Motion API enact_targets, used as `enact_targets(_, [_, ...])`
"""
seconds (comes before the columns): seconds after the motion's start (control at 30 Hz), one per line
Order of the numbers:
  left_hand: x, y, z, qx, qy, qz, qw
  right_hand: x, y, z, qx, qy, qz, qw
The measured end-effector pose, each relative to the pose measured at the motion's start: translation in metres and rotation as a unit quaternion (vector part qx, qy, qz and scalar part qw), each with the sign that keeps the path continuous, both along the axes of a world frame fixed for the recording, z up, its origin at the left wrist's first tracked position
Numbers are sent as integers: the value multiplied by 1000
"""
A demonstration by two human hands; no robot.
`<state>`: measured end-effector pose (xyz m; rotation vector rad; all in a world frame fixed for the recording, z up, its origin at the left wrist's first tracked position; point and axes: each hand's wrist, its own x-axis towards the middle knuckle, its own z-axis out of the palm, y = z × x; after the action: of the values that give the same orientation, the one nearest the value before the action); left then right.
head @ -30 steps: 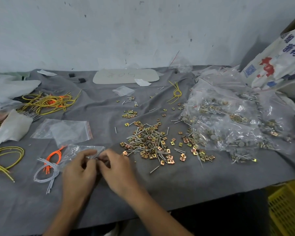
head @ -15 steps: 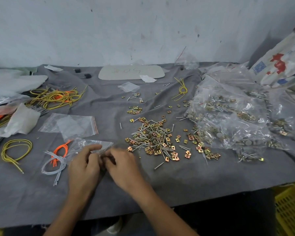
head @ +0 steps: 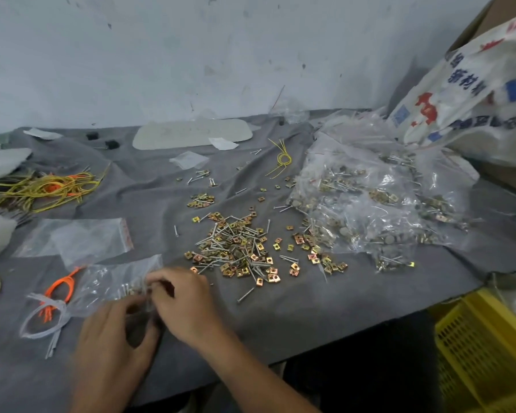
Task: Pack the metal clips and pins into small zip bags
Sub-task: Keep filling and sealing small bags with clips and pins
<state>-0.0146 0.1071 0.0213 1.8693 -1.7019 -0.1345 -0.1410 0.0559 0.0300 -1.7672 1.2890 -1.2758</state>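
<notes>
A: Both hands are down at the near left of the worktop (head: 310, 317). The right hand (head: 185, 299) is curled over the mouth of a small zip bag (head: 113, 278), fingers pinching its edge.

B: And the left hand (head: 111, 335) meets it from the near side, thumb and fingers curled onto that same edge. There's motion blur, mind you, and the exact pinch sits hidden under the right knuckles.

A: A few pins (head: 128, 290) show through the plastic. Whether anything else is in there, I can't tell.

B: Just right of the hands, the loose pile of clips and pins (head: 239, 248) lies spread across the worktop.

A: Left of the bag are orange ties (head: 60, 286) and white ties (head: 42, 318). Beyond it, empty zip bags (head: 81, 239) lie flat.

B: Far right, a big clear bag (head: 370, 198) is heaped full of hardware, the details a blur. Behind it a printed sack (head: 474, 84) runs out of frame, and a yellow crate (head: 483, 353) is cut off at the near right corner.
</notes>
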Motion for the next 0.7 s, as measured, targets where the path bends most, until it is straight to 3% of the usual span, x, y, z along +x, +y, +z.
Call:
enact_targets(0.2, [3,-11,-4,-103,-26,-20,994,-7,-1,2,67,-107,11,992])
enact_targets(0.4, [20,-27,18,-194,11,-38,980,-9,-3,3,91,-277,-50,955])
enact_targets(0.5, [24,-32,46,-177,100,-6,979,-10,-3,2,81,-268,-55,958])
enact_targets(0.6, [24,-32,78,-183,228,0,956,-10,-3,1,81,-258,-50,961])
enact_targets(0.7, [21,-32,107,-205,293,-14,934,-9,-4,1,87,-277,-45,956])
